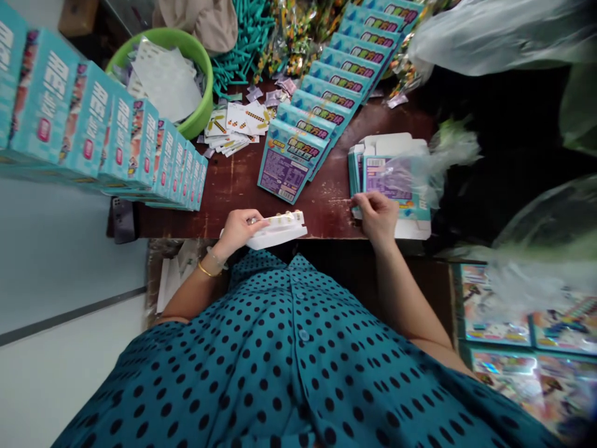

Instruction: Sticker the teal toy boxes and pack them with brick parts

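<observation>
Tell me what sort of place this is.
Most likely a small hand-packing workshop. Identical teal boxes are lined up in rows on the wooden table, the right hand rests on a stack of flat cartons, and the left hand holds a white tray.

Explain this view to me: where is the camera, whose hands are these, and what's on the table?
No machine here: one camera worn on a person's head looks down at their own bare hands. The left hand grips a white plastic tray at the brown table's near edge. The right hand rests its fingers on a stack of flat cartons. Behind stand rows of teal boxes, a green basin holding paper sheets, and loose cards.
</observation>
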`<action>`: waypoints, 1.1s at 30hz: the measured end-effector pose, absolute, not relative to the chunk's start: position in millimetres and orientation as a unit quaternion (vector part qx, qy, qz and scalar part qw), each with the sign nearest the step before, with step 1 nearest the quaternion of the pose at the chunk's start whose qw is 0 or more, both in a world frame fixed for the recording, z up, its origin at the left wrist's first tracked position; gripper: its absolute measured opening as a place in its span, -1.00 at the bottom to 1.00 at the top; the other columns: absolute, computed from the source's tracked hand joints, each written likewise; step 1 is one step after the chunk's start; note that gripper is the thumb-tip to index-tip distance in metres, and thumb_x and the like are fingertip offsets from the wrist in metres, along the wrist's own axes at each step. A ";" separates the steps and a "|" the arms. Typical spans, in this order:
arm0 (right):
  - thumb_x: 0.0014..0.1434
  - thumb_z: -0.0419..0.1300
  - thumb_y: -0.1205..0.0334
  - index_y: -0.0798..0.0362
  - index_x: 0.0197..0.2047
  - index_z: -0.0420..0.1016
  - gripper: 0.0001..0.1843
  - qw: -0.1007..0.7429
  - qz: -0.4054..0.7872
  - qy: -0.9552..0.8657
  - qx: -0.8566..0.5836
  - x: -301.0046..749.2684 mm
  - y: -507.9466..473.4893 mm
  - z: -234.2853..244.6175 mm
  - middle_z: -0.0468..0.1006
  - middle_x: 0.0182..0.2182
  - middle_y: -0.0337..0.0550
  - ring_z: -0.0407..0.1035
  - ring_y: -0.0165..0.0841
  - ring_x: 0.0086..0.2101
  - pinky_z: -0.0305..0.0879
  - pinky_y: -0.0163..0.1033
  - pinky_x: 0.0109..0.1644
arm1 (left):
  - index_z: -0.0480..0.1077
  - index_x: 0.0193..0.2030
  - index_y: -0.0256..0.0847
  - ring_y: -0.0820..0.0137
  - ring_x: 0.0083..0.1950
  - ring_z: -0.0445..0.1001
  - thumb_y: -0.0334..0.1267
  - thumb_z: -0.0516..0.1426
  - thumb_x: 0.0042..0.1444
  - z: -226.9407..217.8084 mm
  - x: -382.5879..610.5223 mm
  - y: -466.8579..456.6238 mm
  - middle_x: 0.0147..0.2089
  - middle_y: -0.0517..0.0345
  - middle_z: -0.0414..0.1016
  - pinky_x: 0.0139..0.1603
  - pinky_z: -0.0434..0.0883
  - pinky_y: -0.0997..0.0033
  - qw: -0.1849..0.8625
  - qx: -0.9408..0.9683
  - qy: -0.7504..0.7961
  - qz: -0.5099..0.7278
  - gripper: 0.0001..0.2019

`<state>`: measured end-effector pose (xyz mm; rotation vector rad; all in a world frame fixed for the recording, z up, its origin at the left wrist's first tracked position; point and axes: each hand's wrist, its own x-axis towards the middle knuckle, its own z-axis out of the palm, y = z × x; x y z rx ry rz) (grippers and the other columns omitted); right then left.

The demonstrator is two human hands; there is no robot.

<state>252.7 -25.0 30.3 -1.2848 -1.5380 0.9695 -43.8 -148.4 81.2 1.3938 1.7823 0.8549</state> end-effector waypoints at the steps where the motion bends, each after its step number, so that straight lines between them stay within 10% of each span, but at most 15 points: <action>1: 0.23 0.28 -0.01 0.01 -0.35 0.61 -0.73 0.414 0.401 -0.663 -0.478 250.5 -25.9 35.9 0.65 -0.41 -0.20 0.51 -0.33 -0.37 0.45 -0.20 -0.17 | 0.54 -0.48 -0.25 0.47 -0.46 0.34 -0.14 0.32 0.03 82.0 -45.3 -149.1 -0.50 0.23 0.54 -0.40 0.22 0.46 0.360 0.540 0.686 0.331 -0.78; 14: 0.26 0.28 -0.13 -0.09 -0.04 0.63 -0.64 0.318 0.553 -0.728 -0.250 212.4 -42.4 74.0 0.54 0.16 -0.08 0.39 -0.13 0.20 0.28 0.05 0.34 | 0.58 -0.43 -0.25 0.43 -0.40 0.43 -0.16 0.30 0.04 83.7 -46.3 -148.3 -0.42 0.17 0.62 -0.35 0.25 0.46 0.364 0.561 0.674 0.315 -0.81; 21: 0.27 0.30 -0.02 -0.19 0.27 0.46 -0.48 0.363 0.508 -0.734 -0.268 201.0 -58.3 74.1 0.66 -0.33 -0.22 0.55 -0.20 -0.10 0.32 0.13 0.30 | 0.58 -0.44 -0.27 0.47 -0.43 0.37 -0.16 0.31 0.05 88.8 -40.5 -143.2 -0.46 0.20 0.58 -0.38 0.21 0.47 0.377 0.569 0.663 0.308 -0.80; 26: 0.26 0.31 -0.01 -0.22 0.51 0.07 -0.16 0.330 0.548 -0.733 -0.232 194.8 -55.5 72.6 0.58 0.07 -0.09 0.55 -0.25 -0.08 0.51 -0.03 0.13 | 0.58 -0.44 -0.26 0.46 -0.40 0.40 -0.16 0.30 0.07 88.0 -34.2 -141.3 -0.45 0.19 0.58 -0.36 0.23 0.47 0.393 0.572 0.649 0.311 -0.80; 33: 0.36 0.20 0.18 -0.34 0.49 0.05 -0.27 0.367 0.483 -0.776 -0.174 184.7 -72.6 72.1 0.48 0.18 -0.08 0.56 -0.40 -0.27 0.59 -0.16 -0.01 | 0.58 -0.43 -0.29 0.49 -0.48 0.33 -0.01 0.31 0.05 81.3 -36.4 -137.5 -0.51 0.21 0.52 -0.43 0.18 0.49 0.461 0.554 0.621 0.308 -0.68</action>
